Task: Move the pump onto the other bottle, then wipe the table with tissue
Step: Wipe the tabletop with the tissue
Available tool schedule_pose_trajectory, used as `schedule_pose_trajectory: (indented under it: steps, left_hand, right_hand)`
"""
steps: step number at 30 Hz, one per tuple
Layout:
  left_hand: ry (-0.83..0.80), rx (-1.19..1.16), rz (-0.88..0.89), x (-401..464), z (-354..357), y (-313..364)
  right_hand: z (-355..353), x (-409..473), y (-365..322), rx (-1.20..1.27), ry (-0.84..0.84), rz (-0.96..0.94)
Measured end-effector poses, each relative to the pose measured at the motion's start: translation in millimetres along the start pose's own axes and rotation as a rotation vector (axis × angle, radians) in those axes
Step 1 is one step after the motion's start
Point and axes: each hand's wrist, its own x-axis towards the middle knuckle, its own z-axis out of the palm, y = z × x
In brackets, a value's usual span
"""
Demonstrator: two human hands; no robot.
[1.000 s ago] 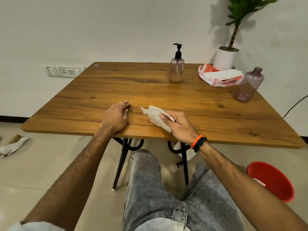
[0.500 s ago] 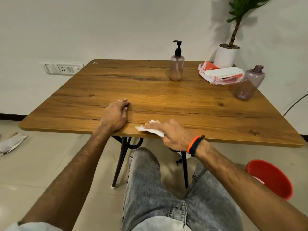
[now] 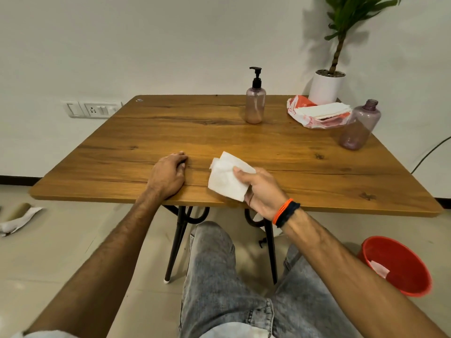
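My right hand (image 3: 258, 191) has lifted the folded white tissue (image 3: 225, 182) off the brown wooden tabletop (image 3: 280, 162) beside my resting, loosely curled left hand (image 3: 168, 175), fingers pinching it, so wiping looks nearly finished.

A potted plant (image 3: 328, 86) stands at the table's far right corner. A red bucket (image 3: 400, 267) sits on the floor, and a wall socket (image 3: 94, 109) shows left.

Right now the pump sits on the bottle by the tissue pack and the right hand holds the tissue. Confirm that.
One thing is wrong. In the head view the pump sits on the centre bottle; the bottle by the tissue pack stands open, uncapped. The right hand does hold the tissue.
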Motion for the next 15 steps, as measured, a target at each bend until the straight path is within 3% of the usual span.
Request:
schedule_pose_trajectory:
  steps: [3,7,11,15]
  left_hand:
    - [-0.005,-0.17,-0.065,-1.6,-2.1,12.2]
    - [-0.003,-0.448,-0.084,-7.0,0.8,47.8]
    - [-0.155,-1.019,-0.214,-16.4,12.3,89.6]
    - [-0.257,-1.283,-0.347,-21.3,21.4,118.9]
  right_hand:
    - [-4.0,7.5,-12.3,0.139,0.076,0.031]
    - [-9.6,13.7,-24.9,0.143,0.14,0.027]
    - [-18.1,19.4,-30.6,0.13,0.261,-0.01]
    - [-34.7,14.0,-36.8,0.004,0.423,-0.094]
